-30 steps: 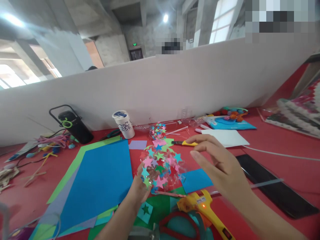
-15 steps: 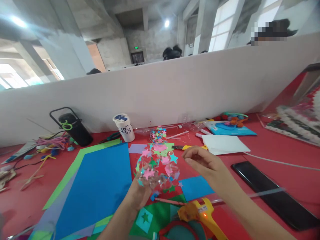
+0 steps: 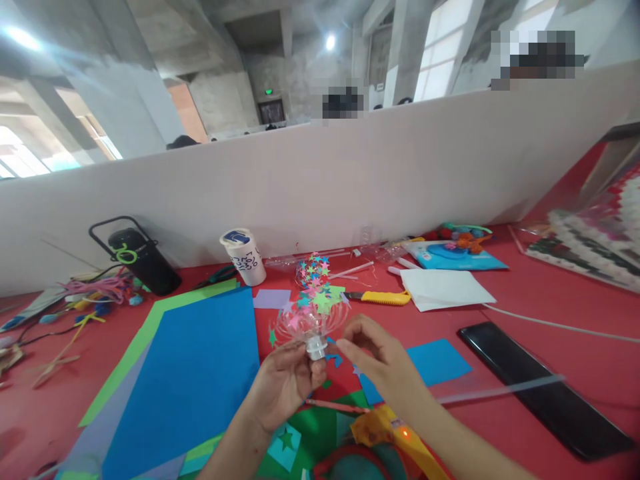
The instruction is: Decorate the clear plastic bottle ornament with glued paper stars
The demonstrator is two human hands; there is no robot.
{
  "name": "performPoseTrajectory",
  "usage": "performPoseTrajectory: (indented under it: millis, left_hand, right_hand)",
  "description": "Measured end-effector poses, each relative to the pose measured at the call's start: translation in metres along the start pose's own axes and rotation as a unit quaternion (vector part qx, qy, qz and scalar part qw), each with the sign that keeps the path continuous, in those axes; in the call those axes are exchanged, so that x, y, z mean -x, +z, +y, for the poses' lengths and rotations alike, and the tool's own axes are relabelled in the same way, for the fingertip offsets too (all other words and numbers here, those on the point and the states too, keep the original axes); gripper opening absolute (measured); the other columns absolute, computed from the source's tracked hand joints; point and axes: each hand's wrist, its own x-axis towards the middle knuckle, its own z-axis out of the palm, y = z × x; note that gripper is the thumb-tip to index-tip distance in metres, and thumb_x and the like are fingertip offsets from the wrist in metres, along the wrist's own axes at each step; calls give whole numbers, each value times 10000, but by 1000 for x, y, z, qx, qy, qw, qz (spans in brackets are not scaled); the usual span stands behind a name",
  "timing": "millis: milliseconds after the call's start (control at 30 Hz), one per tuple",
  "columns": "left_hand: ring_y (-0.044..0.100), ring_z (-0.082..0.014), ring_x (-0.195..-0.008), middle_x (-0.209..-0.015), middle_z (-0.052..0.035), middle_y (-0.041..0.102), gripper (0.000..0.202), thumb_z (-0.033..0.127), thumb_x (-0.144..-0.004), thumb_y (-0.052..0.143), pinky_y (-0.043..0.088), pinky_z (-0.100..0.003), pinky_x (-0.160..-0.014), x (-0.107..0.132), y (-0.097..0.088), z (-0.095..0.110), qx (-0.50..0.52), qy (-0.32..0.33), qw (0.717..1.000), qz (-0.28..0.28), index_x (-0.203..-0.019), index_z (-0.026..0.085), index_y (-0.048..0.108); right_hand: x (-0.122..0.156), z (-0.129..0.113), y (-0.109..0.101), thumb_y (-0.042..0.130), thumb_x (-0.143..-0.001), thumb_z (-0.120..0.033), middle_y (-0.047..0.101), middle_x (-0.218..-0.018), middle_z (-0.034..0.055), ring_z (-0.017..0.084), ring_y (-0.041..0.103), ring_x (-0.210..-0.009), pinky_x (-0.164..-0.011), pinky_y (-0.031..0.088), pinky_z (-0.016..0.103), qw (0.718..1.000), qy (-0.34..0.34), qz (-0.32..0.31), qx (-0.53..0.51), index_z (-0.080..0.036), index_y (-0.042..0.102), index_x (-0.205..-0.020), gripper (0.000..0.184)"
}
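My left hand is closed around the neck of a cut clear plastic bottle top. Thin curled strips fan out from it, dotted with pink, green and blue paper stars. Close to the right of the neck is my right hand, its thumb and forefinger drawn together; what they hold, if anything, is too small to make out. Just behind, a second clear piece covered in small stars stands on the table. Below the hands lie a pink pencil and a yellow glue gun with its light lit.
Blue sheets lie at left, near a black bottle and a white cup. A yellow utility knife, white paper and black phone are at right. A white partition stands behind.
My left hand has turned the bottle top so its neck now faces me and the stars point away. My right hand has come in from the right, nearer the neck.
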Motion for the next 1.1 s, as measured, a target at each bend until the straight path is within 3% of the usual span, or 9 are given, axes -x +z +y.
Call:
performPoseTrajectory:
  millis: [100,200,433,633,767,900,1100]
  left_hand:
    - [600,-98,-588,-835,-170,703,172,90,-796,548,495,-193,-600,2,0,0,2,-14,1000,2,-882,22,680]
    - [616,-111,-601,-797,-146,705,170,63,-779,544,496,-198,-601,2,0,-2,2,-25,1000,7,-879,35,679]
    - [647,-142,-706,-817,-75,700,140,33,-740,554,488,-217,-604,2,-1,-8,18,-31,999,24,-774,120,658]
    - [659,-187,-737,-745,-81,695,77,119,-669,670,501,-252,-642,3,-3,-11,7,-41,998,46,-744,104,663]
    - [653,-188,-694,-633,-24,669,73,196,-674,705,508,-309,-704,4,-10,-10,5,-11,995,102,-671,154,646]
    - [623,-159,-570,-542,2,629,163,168,-687,683,516,-331,-691,4,-15,-8,4,11,989,149,-558,166,584]
    - [584,-108,-472,-508,42,610,125,123,-697,664,505,-235,-555,1,-17,-3,9,32,984,178,-611,170,586]
  right_hand:
    - [6,-7,-6,536,-846,-218,523,-802,18,184,513,-762,-700,428,320,989,-108,64,82,-218,535,-793,52]
    - [9,-17,-15,542,-856,-187,520,-910,42,207,520,-866,-757,426,340,959,-195,90,184,-230,557,-910,70]
    - [8,-29,-19,556,-839,-156,493,-873,45,211,499,-868,-745,416,343,958,-175,76,213,-198,577,-815,52]
    - [11,-33,-19,554,-818,-93,496,-861,36,203,492,-849,-720,424,339,945,-219,81,230,-205,572,-830,114]
    - [14,-37,-21,558,-821,-76,499,-864,35,192,484,-841,-715,415,338,933,-263,55,240,-205,577,-857,135]
    - [16,-41,-24,543,-811,-44,516,-900,39,186,496,-852,-734,411,343,925,-300,20,233,-209,581,-878,182]
    - [6,-32,-33,526,-839,-120,530,-935,44,198,529,-897,-771,430,339,966,-216,45,134,-232,601,-830,135]
